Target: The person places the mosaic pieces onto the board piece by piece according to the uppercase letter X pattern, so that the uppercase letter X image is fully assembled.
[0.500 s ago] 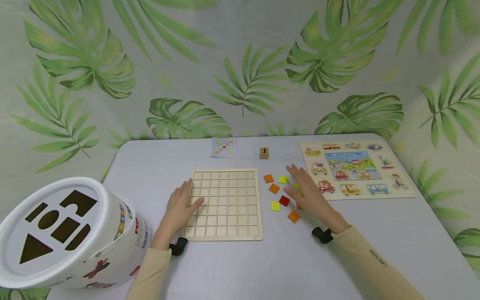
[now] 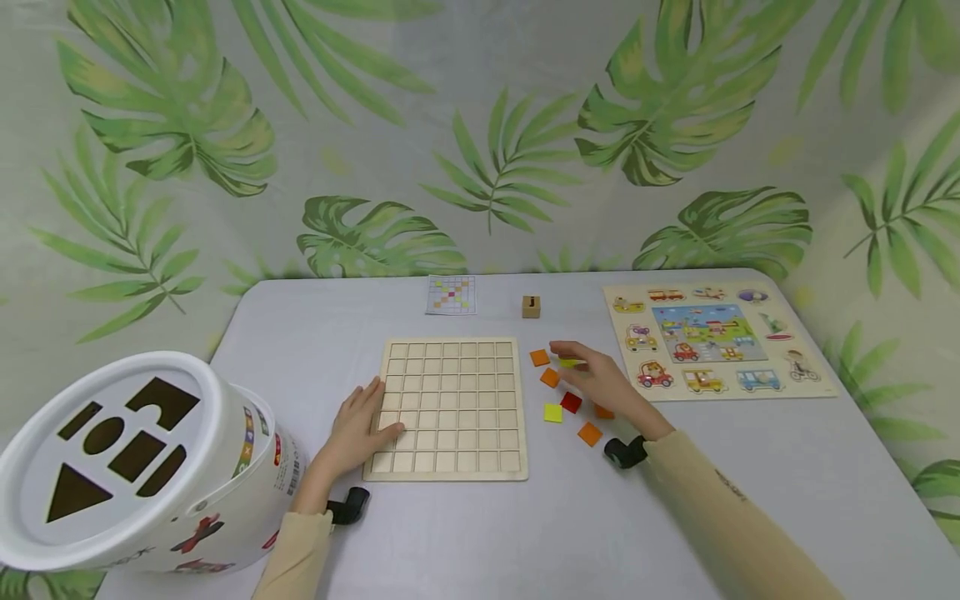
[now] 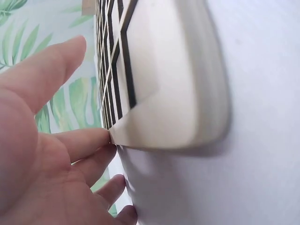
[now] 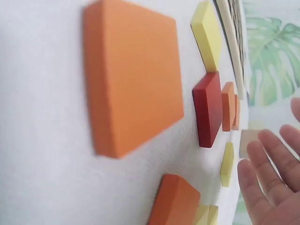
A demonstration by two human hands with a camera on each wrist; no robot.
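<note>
A wooden grid board (image 2: 450, 407) with empty square cells lies in the middle of the table. My left hand (image 2: 367, 421) rests flat on its left edge; in the left wrist view the fingers (image 3: 86, 140) touch the board's corner (image 3: 159, 75). To the right of the board lie loose tiles: orange (image 2: 539, 357), orange (image 2: 550, 377), red (image 2: 571, 402), yellow (image 2: 552, 412), orange (image 2: 589, 433). My right hand (image 2: 588, 373) hovers over them with straight fingers, its tips by a yellow tile (image 2: 572, 362). The right wrist view shows the fingers (image 4: 265, 180) empty beside the red tile (image 4: 208, 110) and a big orange tile (image 4: 133, 75).
A white shape-sorter bucket (image 2: 135, 467) lies tipped at the near left. A vehicle peg puzzle (image 2: 712, 337) sits at the far right. A small wooden cube (image 2: 531, 307) and a colour pattern card (image 2: 451, 294) lie behind the board.
My right hand has moved left and farther back, so its fingertips are over the yellow tile. My left hand has slid slightly back on the board's left edge.
</note>
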